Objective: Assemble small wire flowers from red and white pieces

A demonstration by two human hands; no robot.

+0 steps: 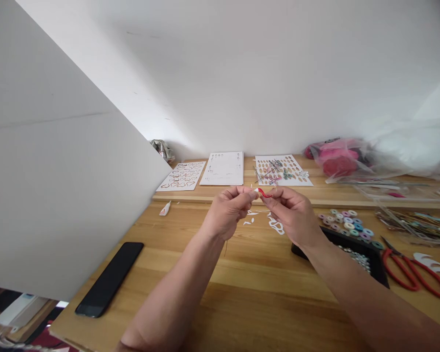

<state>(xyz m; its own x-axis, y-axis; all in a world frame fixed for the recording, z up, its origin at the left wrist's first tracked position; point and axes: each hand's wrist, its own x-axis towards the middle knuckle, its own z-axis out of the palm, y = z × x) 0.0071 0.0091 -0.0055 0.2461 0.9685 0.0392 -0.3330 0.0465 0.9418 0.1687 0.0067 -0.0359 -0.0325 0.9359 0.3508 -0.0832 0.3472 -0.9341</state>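
Observation:
Both hands meet above the middle of the wooden table, pinching a small curved piece wrapped partly in red thread. My left hand grips its pale, unwrapped end between thumb and forefinger. At the red end, the thumb and fingers of my right hand are closed on it. A thin strand hangs below my left hand. Just under the hands lie white paper cut-outs and small paper scraps.
A phone and glue bottle lie left. Right are thread bobbins, a black tray with beads, and red-handled scissors. Cut-out sheets and plastic bags sit on the back ledge. A grey panel borders the left.

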